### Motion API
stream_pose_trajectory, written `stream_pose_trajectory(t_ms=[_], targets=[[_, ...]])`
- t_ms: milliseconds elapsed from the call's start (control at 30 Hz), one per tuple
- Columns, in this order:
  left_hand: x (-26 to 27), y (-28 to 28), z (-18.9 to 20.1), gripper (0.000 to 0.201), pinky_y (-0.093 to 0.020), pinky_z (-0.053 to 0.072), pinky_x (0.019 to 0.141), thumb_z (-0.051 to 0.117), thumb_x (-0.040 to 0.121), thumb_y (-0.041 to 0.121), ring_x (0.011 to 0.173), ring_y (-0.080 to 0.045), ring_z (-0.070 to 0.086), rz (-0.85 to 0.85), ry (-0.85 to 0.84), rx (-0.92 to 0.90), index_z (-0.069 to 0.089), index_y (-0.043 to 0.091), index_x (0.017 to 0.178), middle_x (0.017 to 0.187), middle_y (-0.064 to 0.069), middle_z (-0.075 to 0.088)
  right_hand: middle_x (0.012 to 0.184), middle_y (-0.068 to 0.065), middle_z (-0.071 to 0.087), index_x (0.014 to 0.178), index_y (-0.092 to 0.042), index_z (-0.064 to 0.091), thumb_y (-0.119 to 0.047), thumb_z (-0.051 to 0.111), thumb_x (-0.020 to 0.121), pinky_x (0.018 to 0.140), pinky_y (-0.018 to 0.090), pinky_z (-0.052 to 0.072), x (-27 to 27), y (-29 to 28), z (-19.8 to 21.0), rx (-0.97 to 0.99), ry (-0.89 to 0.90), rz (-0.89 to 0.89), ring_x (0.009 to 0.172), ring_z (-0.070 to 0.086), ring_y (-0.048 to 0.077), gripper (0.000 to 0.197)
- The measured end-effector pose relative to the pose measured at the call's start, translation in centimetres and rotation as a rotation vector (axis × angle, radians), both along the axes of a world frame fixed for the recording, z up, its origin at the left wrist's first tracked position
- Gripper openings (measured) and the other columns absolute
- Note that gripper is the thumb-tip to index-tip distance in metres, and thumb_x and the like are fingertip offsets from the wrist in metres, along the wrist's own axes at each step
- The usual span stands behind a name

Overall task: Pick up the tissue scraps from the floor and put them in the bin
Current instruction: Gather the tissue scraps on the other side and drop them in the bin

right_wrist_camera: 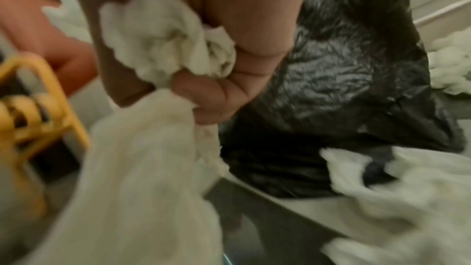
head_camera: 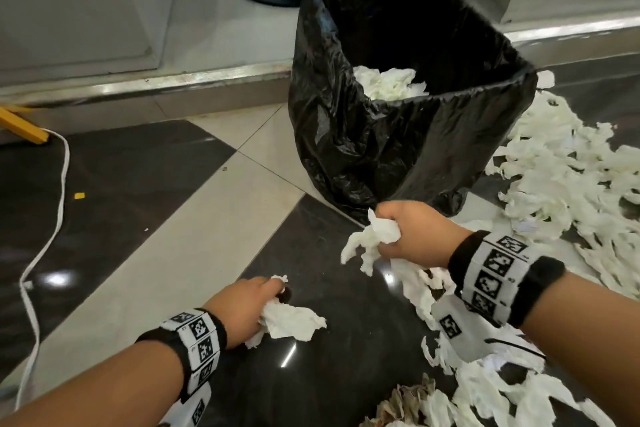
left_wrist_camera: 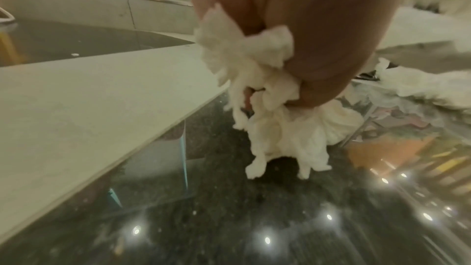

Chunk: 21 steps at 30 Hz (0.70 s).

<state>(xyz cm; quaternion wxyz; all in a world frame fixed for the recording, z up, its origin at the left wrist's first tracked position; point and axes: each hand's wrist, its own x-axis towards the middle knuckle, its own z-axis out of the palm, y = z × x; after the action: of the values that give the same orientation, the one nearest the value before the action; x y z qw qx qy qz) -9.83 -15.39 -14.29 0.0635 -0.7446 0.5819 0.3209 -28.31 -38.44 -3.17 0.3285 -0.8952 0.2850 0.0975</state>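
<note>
A bin lined with a black bag stands on the floor ahead, with white tissue inside it. My right hand grips a bunch of white tissue scraps just below the bin's near side; in the right wrist view the fingers curl round the tissue wad beside the black bag. My left hand is lower, over the dark tile, and holds another tissue scrap; in the left wrist view that scrap hangs from the curled fingers.
Many loose tissue scraps cover the floor right of the bin and below my right wrist. A white cable runs along the left. A metal threshold crosses behind the bin. Brownish crumpled paper lies at the bottom.
</note>
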Motion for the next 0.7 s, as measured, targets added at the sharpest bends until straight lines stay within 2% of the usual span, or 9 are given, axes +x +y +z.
stream_pose_trajectory(t_ms=[100,200,267,333,433,500,600,633,700], targets=[[0.3,0.2,0.9,0.064,-0.029,0.046,0.094,0.054,0.082,0.022,0.109,-0.019,0.057,0.043,0.024,-0.019,0.031,0.030,0.140,0.125,0.001,0.053,0.087,-0.009,0.062,0.091,-0.025,0.064,-0.012,0.067,0.078,0.070,0.022,0.046,0.8,-1.2,7.1,0.069,-0.297,-0.085,0.078,0.058,0.003,0.019],[0.7,0.2,1.8,0.037,-0.029,0.050,0.085,0.058,0.077,0.024,0.096,-0.018,0.062,0.024,-0.048,-0.028,0.056,0.025,0.114,0.112,0.000,0.057,0.100,-0.016,0.068,0.103,-0.037,0.065,-0.014,0.066,0.082,0.079,0.011,0.049,1.5,-2.8,14.8,0.083,-0.674,-0.214,0.089,0.063,-0.007,0.031],[0.9,0.7,2.6,0.019,-0.030,0.050,0.081,0.056,0.078,0.022,0.091,-0.019,0.062,0.094,-0.036,-0.061,0.060,0.023,0.096,0.102,0.002,0.056,0.094,-0.016,0.067,0.095,-0.030,0.064,-0.023,0.065,0.082,0.076,0.010,0.049,2.1,-4.3,18.6,-0.097,-0.860,-0.284,0.083,0.063,-0.008,0.015],[1.2,1.3,3.2,0.008,-0.027,0.047,0.079,0.051,0.080,0.023,0.090,-0.018,0.062,0.159,0.012,-0.113,0.054,0.030,0.081,0.089,0.009,0.049,0.092,-0.010,0.066,0.096,-0.022,0.065,-0.039,0.063,0.077,0.078,0.015,0.051,3.1,-5.7,21.4,-0.274,-0.989,-0.390,0.082,0.063,-0.002,0.025],[1.5,2.2,4.3,0.021,-0.014,0.040,0.071,0.052,0.077,0.021,0.082,-0.009,0.057,0.323,0.077,-0.181,0.043,0.037,0.068,0.082,0.014,0.044,0.097,0.001,0.062,0.097,-0.008,0.062,-0.033,0.061,0.074,0.080,0.019,0.049,5.6,-7.7,22.0,-0.597,-1.113,-0.477,0.090,0.060,0.014,0.034],[1.3,2.5,5.7,0.014,-0.013,0.039,0.067,0.051,0.073,0.021,0.077,-0.005,0.054,0.439,0.133,-0.234,0.047,0.034,0.072,0.086,0.010,0.049,0.112,0.007,0.050,0.108,-0.007,0.057,-0.023,0.063,0.073,0.087,0.015,0.044,7.5,-8.8,19.5,-0.680,-0.958,-0.456,0.099,0.051,0.020,0.039],[1.1,2.3,7.9,0.015,-0.013,0.042,0.059,0.058,0.073,0.011,0.074,-0.011,0.060,0.618,0.199,-0.301,0.054,0.024,0.079,0.087,0.000,0.058,0.152,0.017,0.017,0.141,-0.018,0.032,-0.032,0.076,0.072,0.109,0.038,0.037,8.4,-10.0,13.6,-0.437,-0.242,-0.307,0.130,0.039,0.034,0.082],[1.3,2.1,8.8,0.017,-0.016,0.045,0.058,0.062,0.072,0.010,0.073,-0.013,0.063,0.654,0.229,-0.320,0.055,0.022,0.081,0.086,-0.001,0.062,0.156,0.015,0.006,0.146,-0.021,0.022,-0.037,0.075,0.074,0.111,0.039,0.033,7.9,-10.3,12.2,-0.379,-0.112,-0.290,0.136,0.034,0.034,0.091],[2.0,1.5,11.0,0.029,-0.023,0.052,0.069,0.071,0.070,0.014,0.078,-0.010,0.065,0.714,0.284,-0.340,0.057,0.027,0.091,0.089,0.001,0.067,0.158,0.011,0.007,0.148,-0.023,0.020,-0.038,0.071,0.078,0.113,0.036,0.029,6.3,-10.7,11.1,-0.348,-0.178,-0.318,0.140,0.030,0.028,0.088]])
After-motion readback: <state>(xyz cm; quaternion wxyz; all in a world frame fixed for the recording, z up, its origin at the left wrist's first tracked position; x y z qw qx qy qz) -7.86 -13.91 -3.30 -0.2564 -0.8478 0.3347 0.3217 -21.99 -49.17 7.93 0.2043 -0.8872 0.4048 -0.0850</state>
